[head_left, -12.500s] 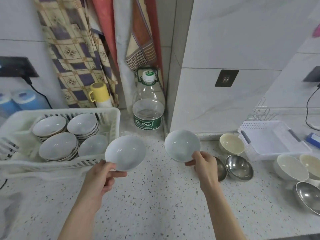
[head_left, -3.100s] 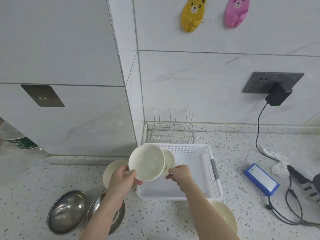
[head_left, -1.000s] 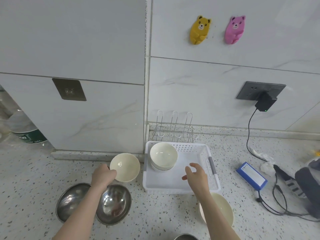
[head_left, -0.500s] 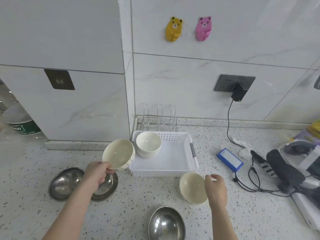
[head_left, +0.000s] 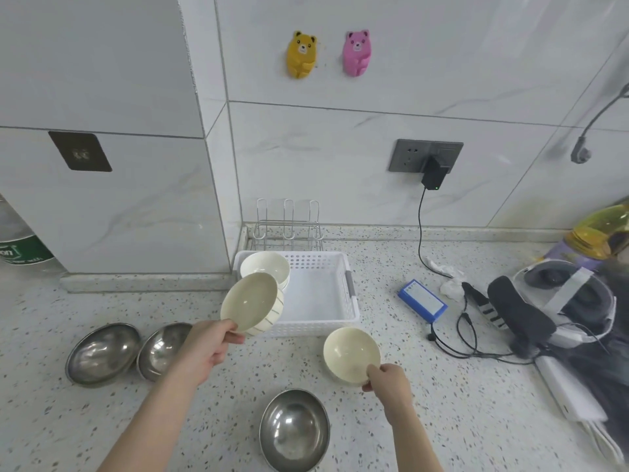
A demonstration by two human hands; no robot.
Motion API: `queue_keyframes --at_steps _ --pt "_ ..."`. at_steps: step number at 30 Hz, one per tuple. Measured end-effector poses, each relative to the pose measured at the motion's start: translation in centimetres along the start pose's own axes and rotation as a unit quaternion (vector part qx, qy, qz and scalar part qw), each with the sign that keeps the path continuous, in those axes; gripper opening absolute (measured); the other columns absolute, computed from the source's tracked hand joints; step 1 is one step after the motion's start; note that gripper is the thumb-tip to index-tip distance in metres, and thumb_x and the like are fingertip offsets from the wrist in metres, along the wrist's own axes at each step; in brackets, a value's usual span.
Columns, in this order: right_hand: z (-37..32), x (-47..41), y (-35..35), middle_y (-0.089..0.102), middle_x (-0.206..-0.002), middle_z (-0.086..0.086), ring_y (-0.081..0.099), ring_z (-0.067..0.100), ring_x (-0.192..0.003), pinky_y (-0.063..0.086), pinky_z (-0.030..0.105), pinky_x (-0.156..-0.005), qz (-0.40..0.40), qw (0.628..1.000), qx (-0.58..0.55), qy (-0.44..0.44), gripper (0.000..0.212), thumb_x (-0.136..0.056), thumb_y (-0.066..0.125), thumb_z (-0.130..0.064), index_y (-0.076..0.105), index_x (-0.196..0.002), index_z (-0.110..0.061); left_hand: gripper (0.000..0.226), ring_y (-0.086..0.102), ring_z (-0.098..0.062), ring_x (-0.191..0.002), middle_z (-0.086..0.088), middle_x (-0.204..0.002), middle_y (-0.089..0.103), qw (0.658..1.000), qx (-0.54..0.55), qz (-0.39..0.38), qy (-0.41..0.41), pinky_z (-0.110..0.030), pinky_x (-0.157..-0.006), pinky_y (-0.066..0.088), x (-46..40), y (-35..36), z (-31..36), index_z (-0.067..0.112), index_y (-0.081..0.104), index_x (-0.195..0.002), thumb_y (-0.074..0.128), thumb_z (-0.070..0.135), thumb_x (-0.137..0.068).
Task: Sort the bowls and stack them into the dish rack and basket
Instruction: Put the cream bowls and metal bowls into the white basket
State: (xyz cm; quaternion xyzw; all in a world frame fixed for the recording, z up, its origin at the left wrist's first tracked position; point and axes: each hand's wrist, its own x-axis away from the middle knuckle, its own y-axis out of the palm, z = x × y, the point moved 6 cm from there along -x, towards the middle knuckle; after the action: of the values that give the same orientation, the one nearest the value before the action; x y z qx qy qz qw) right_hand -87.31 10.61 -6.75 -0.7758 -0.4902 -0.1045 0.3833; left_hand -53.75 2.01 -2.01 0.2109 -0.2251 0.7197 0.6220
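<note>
Bowls in both of my hands: my left hand (head_left: 207, 349) pinches the rim of a cream bowl with striped sides (head_left: 252, 303), lifted and tilted; my right hand (head_left: 386, 378) pinches the near rim of a plain cream bowl (head_left: 350, 354), and whether it has left the counter I cannot tell. Beyond both hands sits the white basket (head_left: 347, 311) with stacked white bowls (head_left: 265, 269) in its far-left corner. I should level each bowl and nest them gently, rim inside rim. Left of my left hand, a bottle's green label (head_left: 23, 252) is cut off, unreadable.
</note>
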Motion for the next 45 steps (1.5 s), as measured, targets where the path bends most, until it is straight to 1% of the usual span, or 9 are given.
queue_keyframes --at_steps 5,12,15,19,24,29,38,42,45 --pt "-1.1 0.9 -4.1 0.071 -0.060 0.007 0.043 0.017 -0.046 0.034 0.025 -0.050 0.082 0.996 0.029 -0.016 0.024 -0.078 0.053 -0.017 0.067 -0.075 0.003 0.013 0.024 -0.005 -0.027 -0.016 -0.066 0.070 1.000 -0.001 -0.007 0.012 -0.015 -0.030 0.019 -0.1 0.9 0.4 -0.007 0.061 -0.095 0.053 0.003 -0.093" --pt "-5.5 1.4 -8.3 0.069 -0.055 0.002 0.046 0.014 -0.048 0.036 0.024 -0.051 0.166 0.983 -0.014 -0.074 0.027 -0.080 0.053 -0.018 0.070 -0.064 -0.003 0.015 0.023 -0.005 -0.027 -0.013 -0.061 0.071 0.999 0.033 -0.022 0.007 -0.014 -0.029 0.018 -0.6 1.6 1.1 -0.006 0.061 -0.093 0.052 0.005 -0.095" --pt "-7.6 1.4 -7.6 0.069 -0.054 0.004 0.050 0.015 -0.056 0.040 0.029 -0.056 0.144 0.981 -0.090 -0.093 0.026 -0.082 0.054 -0.016 0.069 -0.062 -0.007 0.014 0.024 -0.006 -0.027 -0.014 -0.062 0.070 0.999 0.041 -0.021 0.012 -0.015 -0.029 0.018 -0.7 1.6 1.8 -0.006 0.060 -0.093 0.051 0.004 -0.096" --pt "-9.4 0.8 -5.0 0.070 -0.055 0.010 0.042 0.015 -0.057 0.039 0.031 -0.058 0.090 0.979 -0.164 -0.075 0.023 -0.083 0.053 -0.012 0.067 -0.066 -0.004 0.014 0.025 -0.004 -0.026 -0.018 -0.068 0.068 0.998 0.054 -0.014 0.020 -0.014 -0.027 0.018 -0.9 1.3 3.0 -0.007 0.059 -0.091 0.050 0.003 -0.096" --pt "-11.4 -0.4 -0.9 0.069 -0.053 0.004 0.043 0.012 -0.049 0.037 0.025 -0.052 0.058 0.992 -0.072 -0.083 0.024 -0.080 0.054 -0.016 0.070 -0.068 -0.003 0.014 0.024 -0.004 -0.026 -0.020 -0.073 0.068 0.999 0.041 -0.003 0.027 -0.014 -0.028 0.018 -1.8 0.5 4.3 -0.007 0.060 -0.096 0.051 0.004 -0.096" --pt "-12.4 -2.1 2.7 0.069 -0.053 0.006 0.042 0.014 -0.051 0.036 0.026 -0.053 0.019 0.993 -0.101 -0.058 0.022 -0.078 0.052 -0.013 0.065 -0.063 -0.001 0.016 0.024 -0.005 -0.029 -0.017 -0.067 0.071 0.999 0.025 0.004 0.030 -0.016 -0.030 0.019 -2.7 0.1 4.7 -0.006 0.064 -0.099 0.053 0.005 -0.094" --pt "-13.8 -5.0 5.5 0.073 -0.081 0.018 0.051 0.020 -0.055 0.035 0.022 -0.048 0.040 0.997 0.018 -0.063 0.016 -0.081 0.050 -0.013 0.055 -0.066 -0.009 0.016 0.024 -0.008 -0.032 -0.016 -0.065 0.071 1.000 0.007 0.010 0.027 -0.015 -0.035 0.018 -4.9 0.6 5.1 -0.002 0.067 -0.098 0.054 0.007 -0.093" --pt "-13.6 -6.3 7.0 0.071 -0.087 0.016 0.062 0.025 -0.071 0.041 0.026 -0.054 0.029 0.999 0.009 -0.035 0.017 -0.083 0.050 -0.015 0.058 -0.091 -0.002 0.016 0.024 -0.007 -0.031 -0.019 -0.068 0.070 0.999 0.010 0.018 0.030 -0.015 -0.034 0.019 -5.5 0.6 5.1 -0.004 0.065 -0.099 0.053 0.005 -0.094" --pt "-13.6 -6.9 8.0 0.072 -0.088 0.017 0.054 0.020 -0.061 0.036 0.023 -0.051 0.023 0.999 0.002 -0.024 0.009 -0.084 0.050 -0.012 0.056 -0.082 -0.006 0.016 0.024 -0.006 -0.028 -0.023 -0.073 0.067 0.999 0.022 0.030 0.031 -0.015 -0.033 0.018 -5.8 0.2 5.1 -0.006 0.063 -0.100 0.052 0.004 -0.095"
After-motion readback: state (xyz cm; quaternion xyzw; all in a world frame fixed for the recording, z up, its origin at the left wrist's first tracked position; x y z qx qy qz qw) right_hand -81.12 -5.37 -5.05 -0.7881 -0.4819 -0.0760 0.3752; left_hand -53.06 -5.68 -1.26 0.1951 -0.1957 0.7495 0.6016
